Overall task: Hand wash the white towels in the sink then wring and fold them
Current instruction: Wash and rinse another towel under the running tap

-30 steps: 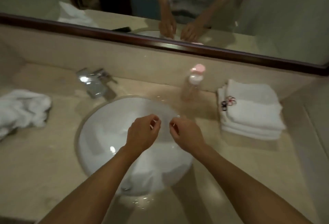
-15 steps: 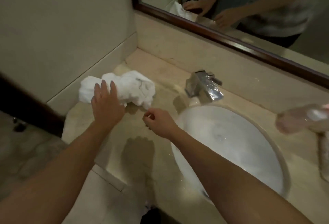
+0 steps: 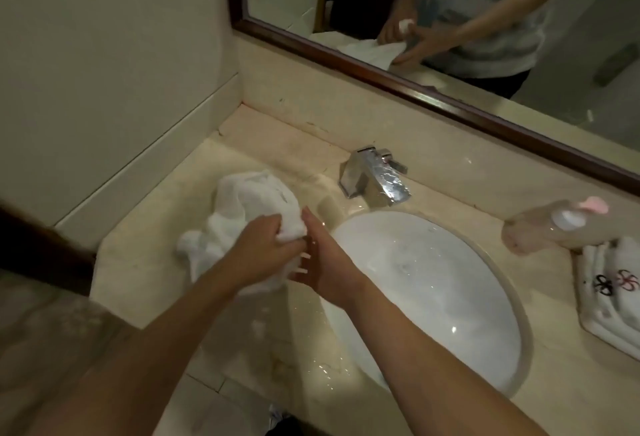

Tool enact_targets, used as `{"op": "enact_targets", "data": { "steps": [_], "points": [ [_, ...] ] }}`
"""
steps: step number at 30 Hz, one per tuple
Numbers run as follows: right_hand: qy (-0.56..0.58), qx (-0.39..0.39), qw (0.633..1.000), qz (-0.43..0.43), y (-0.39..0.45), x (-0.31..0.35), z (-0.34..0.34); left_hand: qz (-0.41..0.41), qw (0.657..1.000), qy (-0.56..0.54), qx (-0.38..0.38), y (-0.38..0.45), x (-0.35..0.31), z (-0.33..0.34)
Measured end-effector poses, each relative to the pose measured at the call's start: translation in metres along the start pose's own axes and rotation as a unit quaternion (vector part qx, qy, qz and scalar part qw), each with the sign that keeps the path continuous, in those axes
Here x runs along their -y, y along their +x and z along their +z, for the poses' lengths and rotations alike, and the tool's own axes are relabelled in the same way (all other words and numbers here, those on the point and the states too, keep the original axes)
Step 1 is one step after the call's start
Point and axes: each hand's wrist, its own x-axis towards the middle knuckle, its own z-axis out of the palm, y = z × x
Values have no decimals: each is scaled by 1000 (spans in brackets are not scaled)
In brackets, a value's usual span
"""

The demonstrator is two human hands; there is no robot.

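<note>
Left hand (image 3: 266, 248) fingers grip crumpled towel (image 3: 242, 207) beside sink (image 3: 433, 283); right hand (image 3: 322, 262) fingers straight against it.

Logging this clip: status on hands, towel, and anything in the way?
Left hand grips crumpled towel on counter, left of sink. Right hand open, fingers against towel. Nothing blocking sink.

A crumpled white towel (image 3: 249, 207) sits bunched on the counter left of the sink (image 3: 429, 283).

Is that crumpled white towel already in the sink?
No, the towel lies on the counter left of the sink, gripped by the left hand.
</note>
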Motion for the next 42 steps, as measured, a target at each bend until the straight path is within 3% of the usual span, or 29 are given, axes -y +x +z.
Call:
{"op": "enact_targets", "data": {
  "steps": [3, 6, 10, 12, 13, 16, 18, 20, 23, 25, 27, 28, 29, 31, 33, 35, 36, 38, 39, 42],
  "points": [
    [51, -48, 997, -24, -24, -7, -28, 99, 993, -59, 19, -18, -24, 40],
    [36, -122, 991, -49, -52, -11, -63, 94, 982, -154, 55, -42, -48, 72],
    [101, -181, 970, -126, -85, -13, -108, 108, 959, -254, 60, -53, -79, 118],
    [147, -198, 953, -176, -100, -12, -125, 118, 914, -375, 103, -48, -88, 146],
    [167, -204, 946, -186, -108, -10, -135, 99, 861, -484, 121, -48, -90, 160],
    [196, -209, 936, -203, -133, -3, -165, -214, 841, -496, 24, -50, -105, 187],
    [212, -199, 936, -199, -150, 0, -186, -342, 793, -503, 24, -51, -110, 209],
    [254, -199, 928, -188, -168, 4, -202, -376, 788, -486, 30, -39, -122, 231],
    [329, -171, 910, -183, -193, 14, -220, -443, 818, -366, -22, -29, -127, 268],
    [357, -154, 904, -177, -206, 19, -228, -468, 774, -426, -4, -26, -121, 288],
    [372, -140, 902, -169, -215, 21, -235, -429, 690, -569, 125, -25, -123, 305],
    [383, -134, 899, -165, -218, 21, -239, -395, 679, -599, 154, -26, -124, 310],
    [391, -130, 896, -166, -222, 23, -244, -368, 691, -600, 164, -26, -126, 315],
    [386, -152, 890, -191, -227, 25, -256, -361, 783, -486, 143, -25, -127, 325],
    [354, -207, 886, -215, -226, 24, -273, -357, 892, -273, 55, -28, -126, 324],
    [310, -246, 892, -220, -222, 18, -290, -316, 944, -90, -14, -26, -125, 310],
    [279, -260, 900, -209, -217, 13, -298, -295, 952, -67, -46, -23, -129, 302],
    [158, -303, 927, -152, -208, 4, -307, -260, 947, -164, -94, -17, -152, 285],
    [79, -318, 937, -118, -204, 0, -309, -252, 936, -232, -79, -14, -169, 279],
    [-121, -288, 949, -46, -197, -4, -316, -232, 878, -413, 66, 6, -224, 269]
  ]
}}
